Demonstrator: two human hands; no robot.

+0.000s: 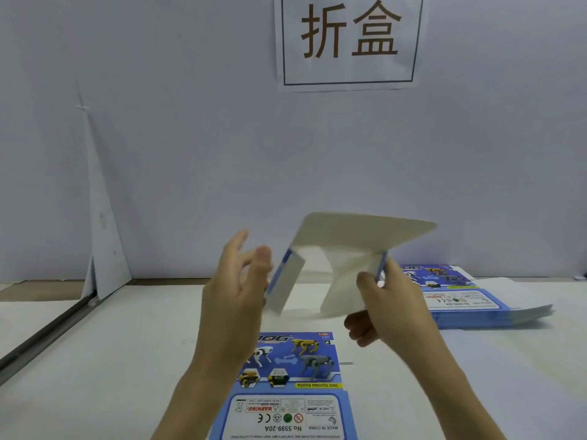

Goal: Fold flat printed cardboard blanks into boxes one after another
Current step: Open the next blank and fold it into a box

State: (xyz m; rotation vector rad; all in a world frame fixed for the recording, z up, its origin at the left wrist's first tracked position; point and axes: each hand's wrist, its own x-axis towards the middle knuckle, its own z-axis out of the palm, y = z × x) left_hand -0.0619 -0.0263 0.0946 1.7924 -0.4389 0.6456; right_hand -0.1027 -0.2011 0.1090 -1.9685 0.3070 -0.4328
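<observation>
Between the raised hands, above the table (111,360), hangs a half-folded blank (359,236) with its white inside toward the camera. The right hand (390,306) pinches its right wall, thumb inside, fingers curled behind. The left hand (232,296) stands upright, fingers straight, at the loose left flap; contact is unclear. Below the grip lies a flat blank (286,392); beyond it, to the right, sits a stack of blanks (470,300).

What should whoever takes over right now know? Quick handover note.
Grips: right grip holds the half-folded blank by its right side, up in the air. The left grip is open beside its left flap; contact blurred.
Things: one flat blank on the table under both grips, stack of flat blanks far right.
Done: no finished box in view.
Left: close this box, then the flat ones.
</observation>
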